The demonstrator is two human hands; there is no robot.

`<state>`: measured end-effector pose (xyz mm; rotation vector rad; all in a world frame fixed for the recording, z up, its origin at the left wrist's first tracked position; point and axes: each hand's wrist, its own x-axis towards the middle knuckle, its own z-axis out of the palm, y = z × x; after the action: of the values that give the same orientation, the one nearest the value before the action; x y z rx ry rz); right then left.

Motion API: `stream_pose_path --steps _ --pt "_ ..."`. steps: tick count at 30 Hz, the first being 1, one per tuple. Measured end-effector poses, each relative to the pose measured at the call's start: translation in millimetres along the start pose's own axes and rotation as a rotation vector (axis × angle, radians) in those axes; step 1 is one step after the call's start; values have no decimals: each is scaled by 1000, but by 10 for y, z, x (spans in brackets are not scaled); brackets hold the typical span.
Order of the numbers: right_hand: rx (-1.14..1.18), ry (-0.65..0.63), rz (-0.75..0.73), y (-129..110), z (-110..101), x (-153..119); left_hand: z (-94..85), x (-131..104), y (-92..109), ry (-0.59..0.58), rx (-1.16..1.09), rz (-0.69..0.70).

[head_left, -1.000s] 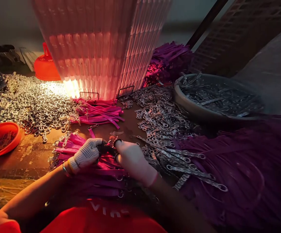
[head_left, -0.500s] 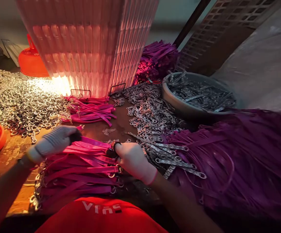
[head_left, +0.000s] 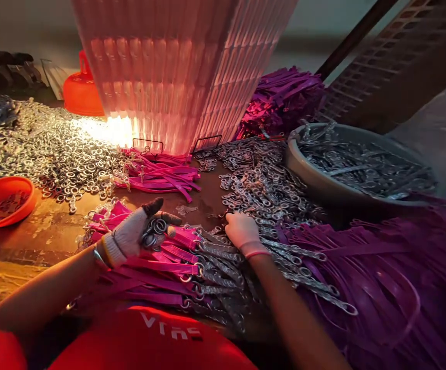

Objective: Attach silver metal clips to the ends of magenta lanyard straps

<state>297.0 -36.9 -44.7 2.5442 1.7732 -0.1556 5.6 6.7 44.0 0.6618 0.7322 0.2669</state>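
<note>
My left hand point(head_left: 133, 234), in a pale glove with dark fingertips, cradles several metal rings point(head_left: 155, 230) in its palm. Its thumb and forefinger stick out over a row of pink straps point(head_left: 155, 266). Metal rings and braided silvery strips point(head_left: 223, 263) lie at the right ends of these straps. My right hand point(head_left: 244, 232), also gloved, is closed at the near edge of a heap of silvery ringed pieces point(head_left: 259, 185). Its fingertips point away from me, and what they grip, if anything, is hidden.
A lit red lamp point(head_left: 82, 92) glows behind a ribbed translucent panel point(head_left: 157, 77). Metal rings point(head_left: 76, 174) heap up at left beside an orange bowl point(head_left: 18, 216). At right stand a grey basin point(head_left: 323, 177) of silvery strips and a mass of purple straps point(head_left: 385, 277).
My right hand has left the strap ends and reached right to the silvery heap. My left hand has turned, showing rings in its palm. The view has swung left.
</note>
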Motion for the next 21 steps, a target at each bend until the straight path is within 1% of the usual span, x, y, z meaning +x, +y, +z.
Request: stream_pose_path --steps 2,4,6,7,9,11,13,14,15,16,19,21 --pt "41 18 9 3 -20 -46 35 -27 -9 27 1 -12" --pt "88 34 0 -44 -112 -148 69 -87 -26 83 77 10" --pt "216 61 -84 -176 -256 -308 104 -134 -63 112 196 56" --pt "343 82 -153 -275 -337 -408 121 -145 -88 114 262 93" --pt "695 118 -306 -514 -501 -625 150 -141 -140 109 407 189" --pt "974 87 -410 -753 -643 -821 168 -114 -182 134 587 316" --pt "1103 8 -460 -931 -746 -953 174 -88 -205 221 752 476" --pt "1145 -25 -464 -987 -780 -991 174 -82 -210 261 798 530" --pt "1179 -34 -446 -1023 -803 -1014 172 -83 -215 271 802 546" --pt "1208 -15 -410 -1041 -815 -1027 170 -89 -223 247 764 523" --pt "1250 122 -281 -1047 -796 -1049 169 -128 -276 109 512 373" --pt "1231 194 -254 -1042 -753 -1072 174 -151 -328 98 401 360"
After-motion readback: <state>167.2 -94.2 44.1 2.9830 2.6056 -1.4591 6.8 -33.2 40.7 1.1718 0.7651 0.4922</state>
